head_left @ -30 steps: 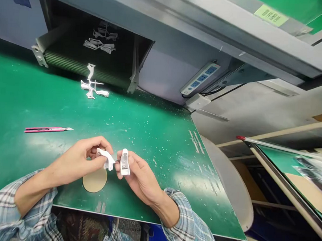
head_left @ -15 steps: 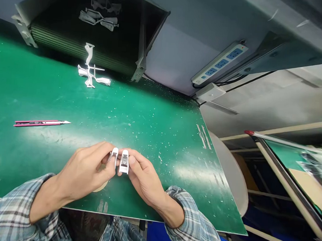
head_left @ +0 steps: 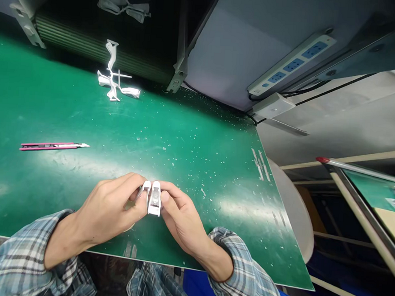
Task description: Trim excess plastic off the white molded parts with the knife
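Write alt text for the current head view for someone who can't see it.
A person's left hand and right hand hold two small white parts side by side over a green table. A pink cutter knife lies to the left, and a branched white piece lies beyond, near a dark ribbed conveyor.

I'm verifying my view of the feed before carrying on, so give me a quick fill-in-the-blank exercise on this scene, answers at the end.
1. The left hand holds one piece and the right hand a second piece; both are coloured ____.
2. The cutter lies with its blade toward the picture's ____ side.
3. The table has a top coloured ____.
4. The power strip shows ____ large blue sockets.

Missing words: white; right; green; three.
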{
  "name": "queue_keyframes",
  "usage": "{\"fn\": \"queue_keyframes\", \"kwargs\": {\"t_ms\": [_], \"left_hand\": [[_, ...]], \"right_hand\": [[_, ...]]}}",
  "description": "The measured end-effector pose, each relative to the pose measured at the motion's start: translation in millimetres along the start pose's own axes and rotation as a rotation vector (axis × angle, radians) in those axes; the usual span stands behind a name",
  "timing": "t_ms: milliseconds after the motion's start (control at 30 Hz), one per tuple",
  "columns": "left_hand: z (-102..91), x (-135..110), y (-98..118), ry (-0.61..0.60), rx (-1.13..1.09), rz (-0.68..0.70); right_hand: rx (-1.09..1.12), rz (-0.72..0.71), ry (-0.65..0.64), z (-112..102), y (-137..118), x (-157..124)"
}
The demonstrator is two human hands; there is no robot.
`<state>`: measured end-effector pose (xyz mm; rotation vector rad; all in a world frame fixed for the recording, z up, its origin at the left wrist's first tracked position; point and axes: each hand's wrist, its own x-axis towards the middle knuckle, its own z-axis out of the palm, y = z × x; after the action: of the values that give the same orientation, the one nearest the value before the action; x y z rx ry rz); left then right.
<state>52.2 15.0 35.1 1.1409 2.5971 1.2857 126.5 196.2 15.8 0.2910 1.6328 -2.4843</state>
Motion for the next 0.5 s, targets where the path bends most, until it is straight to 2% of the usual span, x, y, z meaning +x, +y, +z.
{"fn": "queue_keyframes", "kwargs": {"t_ms": [500], "left_hand": [[-0.5,-0.4,-0.8,-0.009,-0.004,-0.019]], "right_hand": [[-0.045,0.003,-0.020,-2.0,-0.2,1.3]]}}
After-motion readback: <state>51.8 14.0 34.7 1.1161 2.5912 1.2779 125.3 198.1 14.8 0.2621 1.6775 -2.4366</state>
